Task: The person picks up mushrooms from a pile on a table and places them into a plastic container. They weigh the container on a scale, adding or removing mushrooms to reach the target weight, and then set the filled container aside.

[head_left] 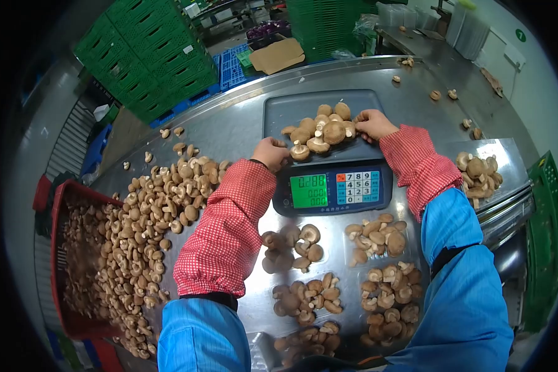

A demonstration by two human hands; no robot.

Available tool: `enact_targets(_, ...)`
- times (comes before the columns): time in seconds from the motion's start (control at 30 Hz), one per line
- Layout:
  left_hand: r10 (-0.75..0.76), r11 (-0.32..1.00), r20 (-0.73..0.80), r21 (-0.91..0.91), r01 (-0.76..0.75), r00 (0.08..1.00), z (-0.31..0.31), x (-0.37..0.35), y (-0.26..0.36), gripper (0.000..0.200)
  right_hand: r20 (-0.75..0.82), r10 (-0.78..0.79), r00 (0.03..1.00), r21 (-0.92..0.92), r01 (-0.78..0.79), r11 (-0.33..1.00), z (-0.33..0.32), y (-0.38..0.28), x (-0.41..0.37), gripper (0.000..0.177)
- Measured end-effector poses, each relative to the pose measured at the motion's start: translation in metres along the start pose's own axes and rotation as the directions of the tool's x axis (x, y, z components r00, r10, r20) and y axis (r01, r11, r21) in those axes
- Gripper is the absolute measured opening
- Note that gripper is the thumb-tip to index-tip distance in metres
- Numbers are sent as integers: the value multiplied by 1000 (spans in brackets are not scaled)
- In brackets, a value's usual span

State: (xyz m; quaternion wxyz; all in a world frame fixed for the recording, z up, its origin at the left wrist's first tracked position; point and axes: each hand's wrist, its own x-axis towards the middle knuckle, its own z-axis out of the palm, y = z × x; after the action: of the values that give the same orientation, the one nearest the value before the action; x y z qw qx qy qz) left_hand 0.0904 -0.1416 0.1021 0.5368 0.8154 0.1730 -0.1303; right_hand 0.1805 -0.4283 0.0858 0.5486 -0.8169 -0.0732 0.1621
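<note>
A pile of brown mushrooms (319, 131) rests on the grey pan (359, 98) of a digital scale (332, 188), whose display glows green. At the left edge of the pile is my left hand (271, 154), its fingers curled; whatever is between them is too small to make out. My right hand (374, 125) touches the right side of the pile, thumb and fingertips pressed together by a mushroom. Red checked sleeves cover both forearms. Below the scale, portions of mushrooms (376, 237) sit in groups, some in clear trays.
A large heap of mushrooms (136, 242) spreads at the left, beside a red crate (59, 248). More mushrooms (478, 175) lie at the right. Green crates (149, 56) are stacked behind the metal table (217, 118). Loose mushrooms dot the far right.
</note>
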Motion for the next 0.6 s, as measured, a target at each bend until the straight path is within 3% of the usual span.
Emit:
enact_targets(0.2, 161, 928, -17, -338, -157, 987, -14, -29, -24, 36, -57, -161, 985, -42, 159, 986, 9, -28, -32, 18)
enact_targets(0.33, 130, 931, -43, -338, -137, 991, -53, -108, -44, 30, 36, -184, 982, -17, 184, 983, 56, -60, -73, 17)
enact_targets(0.37, 139, 930, -58, -336, -151, 989, -66, -121, -61, 36, 61, -186, 981, -13, 187, 982, 74, -64, -83, 17)
enact_targets(0.53, 34, 917, -163, -386, -95, 986, -104, -219, -157, 28, 217, -179, 959, -23, 189, 982, 179, -68, -134, 20)
enact_targets(0.6, -90, 925, -198, -379, 9, 976, -112, -261, -192, 27, 261, -219, 940, -51, 240, 969, 228, -50, -148, 19)
